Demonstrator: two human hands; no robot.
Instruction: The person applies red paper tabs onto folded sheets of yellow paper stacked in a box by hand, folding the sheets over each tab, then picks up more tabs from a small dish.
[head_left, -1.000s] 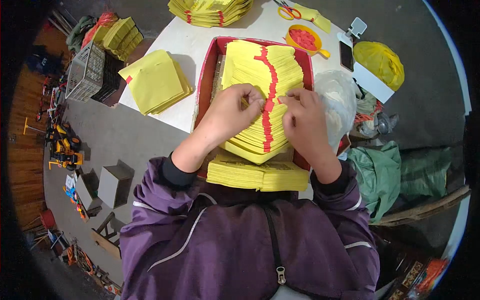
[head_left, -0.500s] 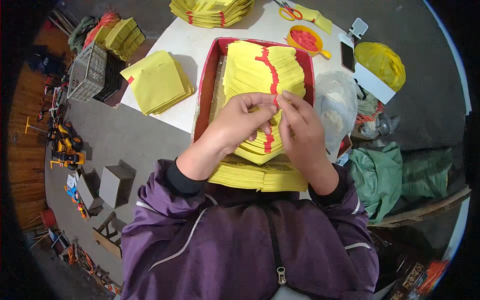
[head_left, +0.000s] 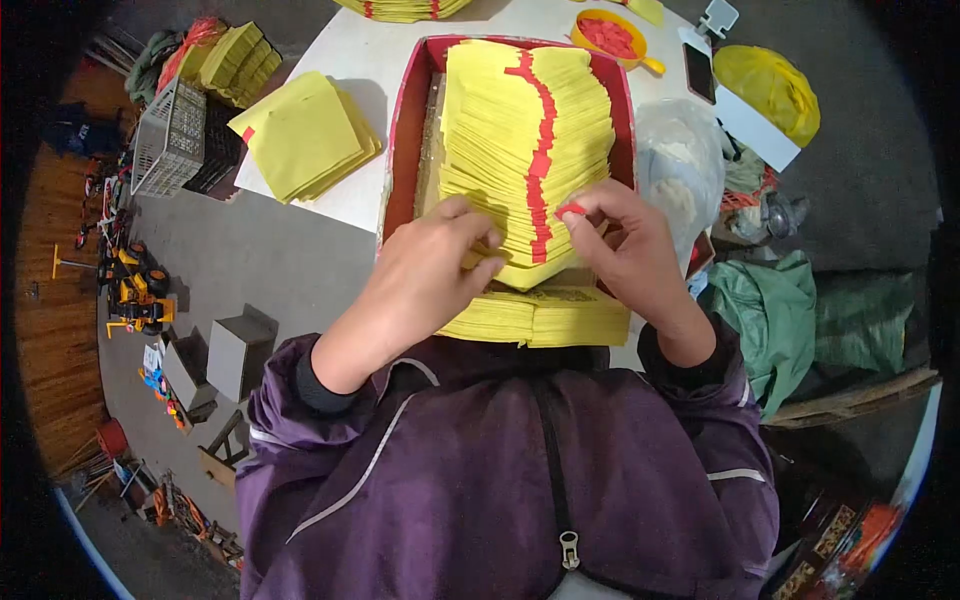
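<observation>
A red-edged box (head_left: 398, 150) holds a long row of yellow paper sheets (head_left: 490, 120) standing close together, with a jagged line of red pieces (head_left: 540, 165) down the middle. My left hand (head_left: 430, 255) is at the row's near left side, fingers curled and apart, nothing visible in them. At the right side of the row, my right hand (head_left: 630, 235) pinches a small red piece (head_left: 571, 210) between thumb and forefinger. Another yellow stack (head_left: 535, 322) lies in front of the box, near my body.
On the white table (head_left: 335, 60) are a yellow stack (head_left: 305, 140) at left, a yellow cup of red pieces (head_left: 607, 38), a phone (head_left: 698, 70) and a clear plastic bag (head_left: 678, 165). A crate (head_left: 170, 140) stands left; a green sack (head_left: 765, 320) lies right.
My hands have moved apart; the left went left, and the right drew away from the red line holding a red piece. The box and table appear higher in view.
</observation>
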